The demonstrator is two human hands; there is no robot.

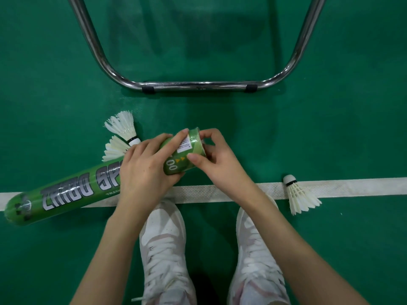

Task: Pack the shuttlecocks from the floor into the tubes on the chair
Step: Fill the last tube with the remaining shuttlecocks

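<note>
While both hands close on it, one green tube (66,193) slants across the floor (330,117), its far-left end lying over the white line (352,187) and its near end raised between the hands. One tube is all that shows. The left hand (143,170) wraps the tube's body from above, fingers curled round it. The right hand (217,160) pinches the cap end (195,140), thumb on the barrel and fingertips at the rim; whether the cap is on tight I cannot tell.

Three shuttlecocks lie on the floor: two (122,126) overlapping just left of the left hand, touching or nearly touching the tube, and one (298,195) alone on the line, well right of the right hand, cork pointing away.

Two white shoes (163,249) stand just behind the line. One chrome chair frame (198,85) crosses the floor ahead, with open green floor between it and the hands, and more to either side.
</note>
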